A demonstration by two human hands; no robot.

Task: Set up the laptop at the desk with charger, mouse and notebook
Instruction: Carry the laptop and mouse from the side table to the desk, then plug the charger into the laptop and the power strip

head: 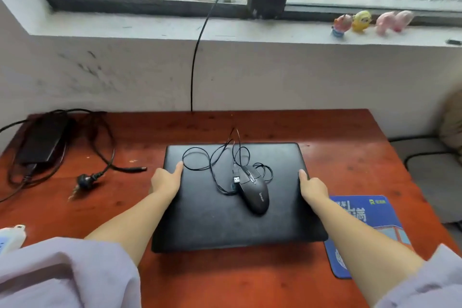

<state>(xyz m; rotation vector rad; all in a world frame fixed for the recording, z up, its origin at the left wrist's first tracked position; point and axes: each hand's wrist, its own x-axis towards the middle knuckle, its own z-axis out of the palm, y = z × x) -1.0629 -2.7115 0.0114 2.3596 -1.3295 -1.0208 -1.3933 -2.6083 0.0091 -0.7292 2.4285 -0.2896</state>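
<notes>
A closed black laptop [212, 220] lies in the middle of the red-brown desk [337, 157]. My left hand [166, 180] grips its left edge, thumb on the lid. My right hand [312, 186] grips its right edge the same way. On the lid rests a black wired mouse [255, 192] with its thin cable looped loosely and the USB plug lying beside it. The black charger brick [42, 140] sits at the desk's far left among tangled cables, with its wall plug [83, 180] and barrel tip lying loose on the desk. No notebook shows.
A blue mouse pad [362, 220] lies at the right, partly under the laptop's corner and my right forearm. A white object [11, 236] sits at the left edge. A black cable [193, 70] runs down the wall from the window. Small toy figures [360, 21] stand on the sill.
</notes>
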